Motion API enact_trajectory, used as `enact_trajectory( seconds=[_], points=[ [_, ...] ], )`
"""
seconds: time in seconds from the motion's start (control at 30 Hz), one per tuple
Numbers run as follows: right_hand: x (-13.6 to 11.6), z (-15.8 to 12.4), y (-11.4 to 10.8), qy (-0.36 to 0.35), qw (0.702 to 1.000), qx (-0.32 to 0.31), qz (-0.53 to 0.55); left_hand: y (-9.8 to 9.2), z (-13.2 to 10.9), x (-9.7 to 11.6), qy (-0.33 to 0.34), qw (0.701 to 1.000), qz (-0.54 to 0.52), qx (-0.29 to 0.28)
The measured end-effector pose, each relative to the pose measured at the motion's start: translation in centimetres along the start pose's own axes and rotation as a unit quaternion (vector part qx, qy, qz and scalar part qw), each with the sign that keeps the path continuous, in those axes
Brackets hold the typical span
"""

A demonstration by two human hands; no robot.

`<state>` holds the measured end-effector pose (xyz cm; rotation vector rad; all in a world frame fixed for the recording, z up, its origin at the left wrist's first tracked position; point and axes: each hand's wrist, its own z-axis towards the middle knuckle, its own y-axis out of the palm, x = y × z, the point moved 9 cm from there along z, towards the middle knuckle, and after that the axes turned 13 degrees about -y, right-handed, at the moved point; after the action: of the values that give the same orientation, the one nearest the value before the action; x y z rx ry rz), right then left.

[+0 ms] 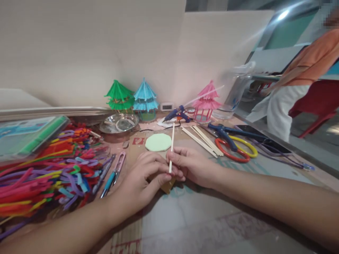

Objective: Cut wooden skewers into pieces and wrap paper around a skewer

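Note:
A thin pale wooden stick [172,141] stands nearly upright between my hands. My right hand [189,162] pinches it with the thumb along its lower half. At the bottom end, the closed fingertips of my left hand [150,173] hold it too. Under my fingers shows a brownish-yellow piece [168,186], mostly hidden, whose kind I cannot make out. Just beyond my left hand lies a pale green many-sided disc [158,142]. Several loose wooden sticks [202,141] lie past my right hand.
Colourful pipe cleaners [53,173] and pens [109,181] lie at left. Behind are a metal bowl [119,123], a glue gun [176,113], and green [119,93], blue [145,95] and pink [208,97] small pavilions. Scissors [233,155] and a phone [265,141] lie right; a person [299,77] is beyond.

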<state>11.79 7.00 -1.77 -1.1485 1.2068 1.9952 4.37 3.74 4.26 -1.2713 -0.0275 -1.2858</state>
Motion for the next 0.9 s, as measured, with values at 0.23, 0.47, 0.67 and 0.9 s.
enact_trajectory(
  seconds=[0.23,0.47,0.67,0.9],
  points=[
    [-0.3,-0.3,0.3,0.013,1.000,-0.006,0.022,0.1,0.0,0.0,-0.008,1.000,-0.003,-0.005],
    [-0.4,-0.3,0.3,0.004,1.000,-0.014,-0.011,0.1,0.1,-0.2,-0.014,1.000,0.001,-0.002],
    [-3.0,0.0,-0.7,-0.087,0.969,0.006,-0.231,0.1,0.3,-0.9,-0.068,0.997,0.022,-0.003],
    [-11.1,-0.7,-1.4,-0.395,0.686,0.052,-0.609,-0.2,0.4,-1.4,-0.090,0.996,-0.007,-0.008]
  ],
)
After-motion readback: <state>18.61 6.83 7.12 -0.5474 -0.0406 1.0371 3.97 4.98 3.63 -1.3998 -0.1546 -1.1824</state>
